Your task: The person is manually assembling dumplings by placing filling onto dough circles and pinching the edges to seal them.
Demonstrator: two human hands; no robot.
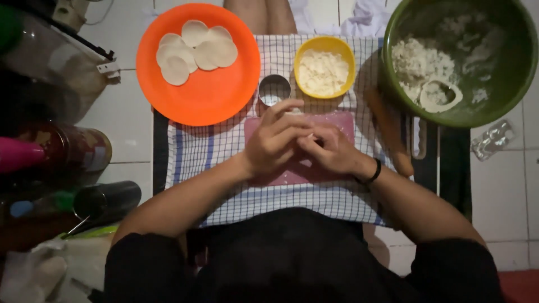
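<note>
From the head view, my left hand and right hand meet at centre frame over the pink board. My fingertips are pressed together, pinching a small pale piece of dough; it is too hidden to tell its long axis. Above sit a metal cutter, a yellow bowl and an orange plate of dough rounds.

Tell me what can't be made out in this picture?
- What the left hand and right hand pinch: the fingers cover it.
- Middle of the pink board: under both hands.
- Green bowl: cut off by the top edge.
- Rolling pin: blurred in the bowl's shadow.
- Jars at left: too dark to tell.
</note>
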